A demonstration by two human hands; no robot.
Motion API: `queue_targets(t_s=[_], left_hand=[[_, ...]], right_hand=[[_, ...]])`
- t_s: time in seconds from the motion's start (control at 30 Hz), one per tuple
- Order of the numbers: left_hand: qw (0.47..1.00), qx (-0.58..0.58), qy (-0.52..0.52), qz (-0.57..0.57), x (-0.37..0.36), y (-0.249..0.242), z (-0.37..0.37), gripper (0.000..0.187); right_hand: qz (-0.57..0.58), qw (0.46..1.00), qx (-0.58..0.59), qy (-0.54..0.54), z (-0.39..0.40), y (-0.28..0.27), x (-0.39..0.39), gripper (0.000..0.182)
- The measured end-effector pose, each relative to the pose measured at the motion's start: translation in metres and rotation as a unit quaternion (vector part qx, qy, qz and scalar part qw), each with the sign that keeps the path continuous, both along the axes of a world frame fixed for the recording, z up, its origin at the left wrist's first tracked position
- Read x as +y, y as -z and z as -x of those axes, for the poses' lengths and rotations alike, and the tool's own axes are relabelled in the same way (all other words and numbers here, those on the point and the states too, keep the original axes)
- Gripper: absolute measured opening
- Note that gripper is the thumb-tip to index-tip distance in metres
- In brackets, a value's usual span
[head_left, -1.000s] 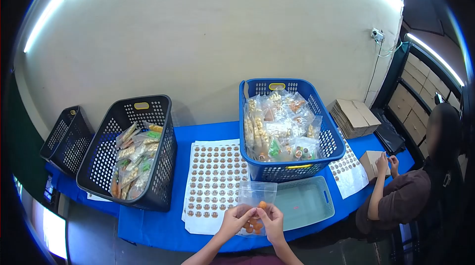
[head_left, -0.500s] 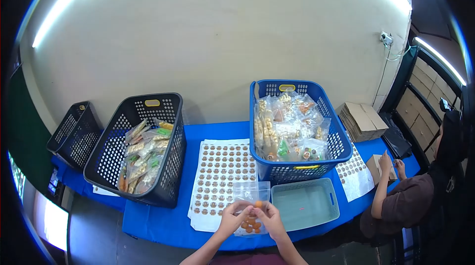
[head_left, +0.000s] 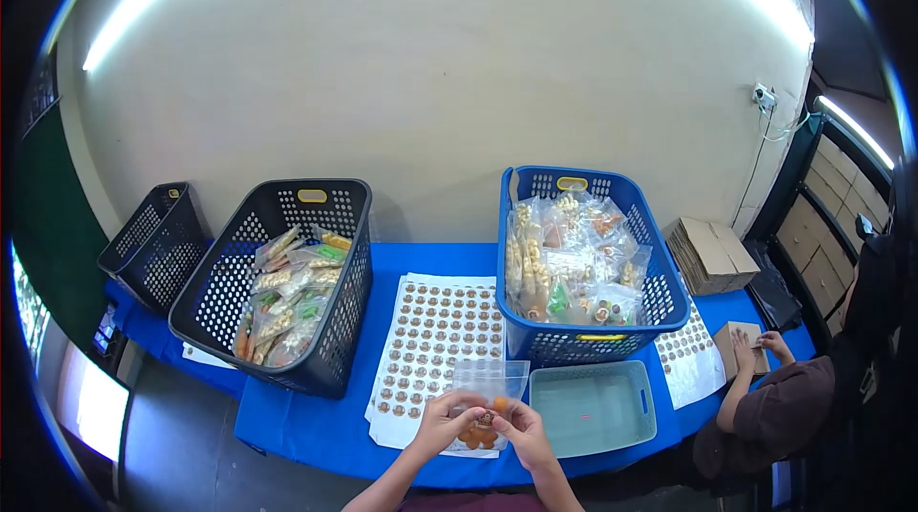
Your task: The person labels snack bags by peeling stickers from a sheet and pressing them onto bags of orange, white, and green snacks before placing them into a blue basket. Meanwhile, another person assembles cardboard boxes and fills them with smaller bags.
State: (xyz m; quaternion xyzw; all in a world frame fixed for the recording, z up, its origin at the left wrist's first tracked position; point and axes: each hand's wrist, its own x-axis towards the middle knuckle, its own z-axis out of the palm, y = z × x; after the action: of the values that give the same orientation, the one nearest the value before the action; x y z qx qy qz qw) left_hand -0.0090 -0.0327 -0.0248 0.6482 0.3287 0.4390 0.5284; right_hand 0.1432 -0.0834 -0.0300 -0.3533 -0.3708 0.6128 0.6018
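A clear zip-top plastic bag point(head_left: 492, 376) with several round orange-brown pieces at its bottom is held up between my two hands. My left hand point(head_left: 446, 421) pinches it from the left, fingers curled. From the right, my right hand point(head_left: 522, 430) grips it with the thumb on its front. A small round brown sticker point(head_left: 486, 418) shows between my thumbs, against the bag's front. Behind the bag lies a white sheet of round stickers point(head_left: 435, 321) in rows. At the right, close to my right hand, stands a pale green plastic tray point(head_left: 593, 407).
A blue basket point(head_left: 593, 345) holds many filled bags; a black basket point(head_left: 335, 359) to its left holds more. Another black basket point(head_left: 153, 254) stands far left. Right are flattened cardboard point(head_left: 712, 254), another sticker sheet point(head_left: 693, 369) and a co-worker point(head_left: 775, 407) handling a cardboard box point(head_left: 751, 345).
My hands stay on the bag, and the round sticker now shows between my thumbs. The co-worker's hands have lowered onto the box. The whole view has shifted slightly.
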Motion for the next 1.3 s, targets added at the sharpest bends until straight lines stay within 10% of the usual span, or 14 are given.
queue_targets(t_s=[0.23,0.43,0.6,1.3], left_hand=[[0.973,-0.194,-0.055,0.110,0.022,-0.013,-0.008,0.018],[0.986,0.046,-0.117,-0.112,0.033,-0.019,-0.002,0.014],[0.967,0.178,0.000,-0.180,0.019,-0.020,-0.013,0.006],[0.898,0.050,-0.359,-0.251,0.050,-0.038,0.007,0.027]], right_hand=[[-0.006,0.999,-0.042,0.015,-0.003,0.011,0.002,0.029],[-0.116,0.946,-0.290,0.093,-0.030,-0.019,0.004,0.048],[-0.167,0.882,-0.432,0.090,-0.027,-0.034,0.012,0.017],[-0.212,0.841,-0.483,0.119,0.026,-0.037,0.007,0.013]])
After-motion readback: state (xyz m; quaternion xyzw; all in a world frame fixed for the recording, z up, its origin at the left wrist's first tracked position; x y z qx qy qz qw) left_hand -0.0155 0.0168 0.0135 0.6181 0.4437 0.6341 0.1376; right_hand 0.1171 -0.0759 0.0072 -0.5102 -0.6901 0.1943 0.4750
